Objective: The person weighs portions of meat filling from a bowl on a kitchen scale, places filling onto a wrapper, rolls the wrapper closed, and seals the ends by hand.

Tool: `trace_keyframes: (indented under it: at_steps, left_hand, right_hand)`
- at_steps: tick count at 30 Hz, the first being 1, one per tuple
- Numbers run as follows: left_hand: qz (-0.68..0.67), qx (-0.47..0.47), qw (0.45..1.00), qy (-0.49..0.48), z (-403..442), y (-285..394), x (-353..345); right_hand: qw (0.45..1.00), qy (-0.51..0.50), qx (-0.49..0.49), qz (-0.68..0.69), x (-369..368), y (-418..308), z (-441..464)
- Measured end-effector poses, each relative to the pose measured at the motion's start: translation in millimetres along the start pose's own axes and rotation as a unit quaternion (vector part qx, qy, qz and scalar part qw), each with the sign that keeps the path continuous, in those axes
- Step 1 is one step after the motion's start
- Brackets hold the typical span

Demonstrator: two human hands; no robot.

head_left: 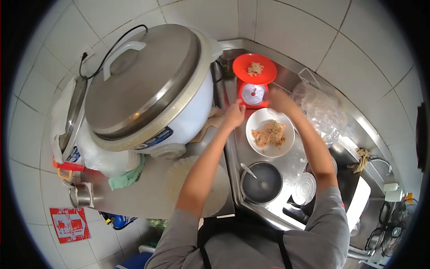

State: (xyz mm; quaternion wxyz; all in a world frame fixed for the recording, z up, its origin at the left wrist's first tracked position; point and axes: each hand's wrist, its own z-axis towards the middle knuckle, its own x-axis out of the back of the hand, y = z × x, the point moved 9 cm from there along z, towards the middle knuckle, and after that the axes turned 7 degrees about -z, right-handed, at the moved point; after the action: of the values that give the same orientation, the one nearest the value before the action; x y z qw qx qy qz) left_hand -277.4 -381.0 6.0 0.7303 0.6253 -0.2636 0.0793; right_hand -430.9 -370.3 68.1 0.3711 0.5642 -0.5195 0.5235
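I can't tell whether the left hand (234, 114) or blurred right hand (281, 100), flanking the scale (253, 93), grips it. Probably light, stiff: best held by its sides.

The right hand (281, 100) was blurred beside the scale (255, 81), its fingers too smeared to tell apart, and the figures on the dial (253, 94) were too small to read. The big cooker (154, 85) hid part of a second cooker (75, 153), and the view's bottom edge cut off the apron (242, 237).
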Motion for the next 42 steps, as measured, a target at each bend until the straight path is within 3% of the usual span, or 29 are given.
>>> trace_keyframes:
  at_steps: [2, 5, 6, 9, 10, 14, 18, 21, 24, 27, 31, 36, 39, 40, 42]
  left_hand:
    - [0.033, -0.008, 0.999, 0.014, 11.3, 0.9, -4.4]
    - [0.107, 0.046, 0.979, -0.168, -3.7, -9.5, -46.0]
    - [0.077, 0.067, 0.982, -0.16, -16.1, -12.2, -51.4]
    - [0.096, 0.034, 0.99, -0.1, -37.2, -6.3, -48.1]
    - [0.11, 0.043, 0.984, -0.137, -36.2, -7.7, -50.4]
    - [0.107, -0.017, 0.989, -0.102, -34.3, -11.0, -48.1]
    - [0.09, 0.044, 0.98, -0.17, -37.2, -8.4, -49.2]
    - [0.082, 0.024, 0.984, -0.156, -34.7, -12.1, -49.1]
    - [0.061, 0.022, 0.983, -0.171, -38.3, -3.1, -48.0]
    - [0.053, 0.011, 0.985, -0.164, -39.2, -1.5, -46.1]
    - [0.041, 0.002, 0.989, -0.14, -40.2, -3.3, -46.4]
    - [0.033, -0.001, 0.985, -0.171, -43.3, 1.4, -46.9]
    - [0.06, -0.002, 0.985, -0.164, -45.1, 2.3, -44.0]
    - [0.064, -0.007, 0.987, -0.147, -44.6, -1.9, -44.2]
    - [0.075, -0.018, 0.991, -0.112, -44.8, -11.9, -43.9]
  right_hand:
    - [0.999, -0.018, 0.045, 0.003, -66.0, -12.0, -45.7]
    - [0.981, 0.03, 0.186, -0.051, -101.7, -46.8, -86.5]
    - [0.969, 0.046, 0.235, -0.066, -107.3, -58.4, -93.6]
    - [0.956, 0.078, 0.176, -0.221, -130.5, -66.1, -89.5]
    - [0.948, 0.093, 0.17, -0.251, -120.4, -71.8, -91.5]
    - [0.927, 0.123, 0.163, -0.314, -127.0, -75.5, -81.8]
    - [0.938, 0.066, 0.152, -0.303, -122.0, -78.4, -78.2]
    - [0.952, 0.045, 0.137, -0.272, -123.3, -74.3, -75.5]
    - [0.97, 0.081, 0.108, -0.199, -118.6, -61.9, -64.4]
    - [0.998, 0.031, 0.052, -0.014, -113.4, -31.9, -52.7]
    - [0.987, 0.02, 0.022, 0.158, -99.9, -5.0, -51.4]
    - [0.937, 0.005, -0.093, 0.336, -99.7, 26.1, -63.6]
    - [0.885, 0.01, -0.07, 0.461, -79.2, 34.6, -56.8]
    - [0.892, 0.029, -0.048, 0.449, -55.9, 35.3, -49.1]
    - [0.817, 0.066, -0.028, 0.572, -0.7, 26.5, -39.3]
